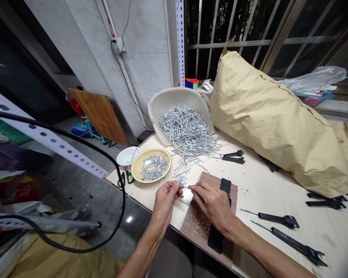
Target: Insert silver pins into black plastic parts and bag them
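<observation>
A thin metal rod [186, 187] spans the short gap between my hands, above the table's front edge. My left hand [166, 197] pinches its left end between thumb and fingertips. My right hand [213, 200] has closed fingers at its right end, with the palm facing down over a brown mat [201, 227]. Black plastic pieces [216, 239] lie on that mat, partly covered by my right hand and forearm. Just beyond my left fingertips is a little pile of small shiny metal parts [181, 178].
A pale tub [153, 110] lies tipped, spilling metal rods [188, 129]. Left of it are a yellow bowl [136, 175] of small metal parts, a white bowl [124, 157] and green-handled scissors [129, 177]. Black-handled tools [292, 241] lie right, before a large paper sack [258, 112].
</observation>
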The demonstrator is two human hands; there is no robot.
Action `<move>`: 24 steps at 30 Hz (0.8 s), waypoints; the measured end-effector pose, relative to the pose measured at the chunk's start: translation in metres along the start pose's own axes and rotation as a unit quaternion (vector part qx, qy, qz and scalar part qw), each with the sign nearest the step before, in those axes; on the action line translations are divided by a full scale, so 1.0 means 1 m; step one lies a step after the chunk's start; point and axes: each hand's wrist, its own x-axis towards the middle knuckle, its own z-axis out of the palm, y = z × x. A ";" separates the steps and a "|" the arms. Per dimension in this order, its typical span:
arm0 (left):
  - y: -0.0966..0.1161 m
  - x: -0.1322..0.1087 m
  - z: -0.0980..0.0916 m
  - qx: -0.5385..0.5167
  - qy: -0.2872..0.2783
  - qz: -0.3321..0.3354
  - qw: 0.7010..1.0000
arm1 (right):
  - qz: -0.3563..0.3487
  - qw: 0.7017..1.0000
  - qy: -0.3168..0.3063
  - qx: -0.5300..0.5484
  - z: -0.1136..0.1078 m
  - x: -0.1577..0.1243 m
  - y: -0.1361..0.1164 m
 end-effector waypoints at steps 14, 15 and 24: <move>0.000 -0.003 0.003 0.071 0.005 0.061 0.996 | -0.002 0.996 0.043 -0.080 -0.004 -0.001 -0.007; 0.000 -0.003 0.003 0.070 0.003 0.058 0.996 | -0.004 0.994 0.052 -0.093 -0.004 -0.002 -0.008; -0.003 -0.002 0.004 0.099 -0.034 0.020 0.994 | 0.016 0.991 0.059 -0.123 -0.005 -0.007 -0.005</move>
